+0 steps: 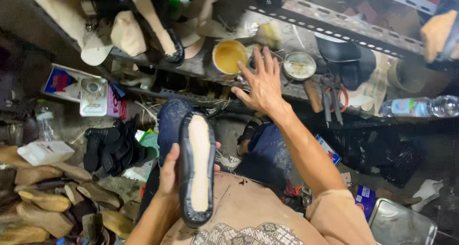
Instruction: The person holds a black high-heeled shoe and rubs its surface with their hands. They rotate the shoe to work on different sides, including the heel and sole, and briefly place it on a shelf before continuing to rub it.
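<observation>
My left hand [168, 174] grips a black shoe [197, 167] turned bottom-up, its pale tan insole board facing me inside a dark rim. My right hand [260, 82] reaches out to the metal shelf [334, 39] with its fingers spread and nothing in it. It hovers beside an open can of yellow glue [229, 56], just to the can's right. A round metal lid [299, 65] lies right of the hand.
Pliers with red handles [332, 99] and a plastic water bottle [420, 106] lie on the shelf at right. Black soles [112, 147] are piled at left, tan shoe lasts [43, 202] at lower left. A metal tray [401, 223] sits at lower right.
</observation>
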